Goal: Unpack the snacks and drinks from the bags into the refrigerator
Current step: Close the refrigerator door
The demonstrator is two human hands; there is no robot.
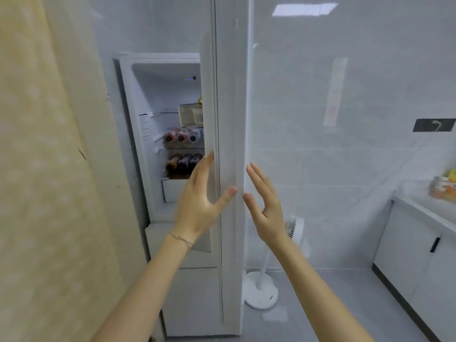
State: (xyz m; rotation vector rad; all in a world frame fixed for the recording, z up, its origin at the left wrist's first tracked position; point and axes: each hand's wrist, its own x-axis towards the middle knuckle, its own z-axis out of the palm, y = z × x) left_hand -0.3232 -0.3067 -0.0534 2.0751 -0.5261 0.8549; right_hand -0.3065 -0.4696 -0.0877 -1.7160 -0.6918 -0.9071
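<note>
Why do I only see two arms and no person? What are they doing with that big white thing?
The person wears a camera on their head, so you see what they see: only their own arms reaching forward. There is just this one picture, taken from up there looking down.

The big white thing is the refrigerator door, standing open and seen from its thin edge. The left hand is on one side of that edge, with its thumb resting on it. The right hand is on the other side. Both hands are flat and open and hold nothing.

Behind the door, inside, lie two rows of bottles with a pale box above them. On the floor stands a white fan. On the counter at the right sits a bag of colourful packets, too blurry to name.
</note>
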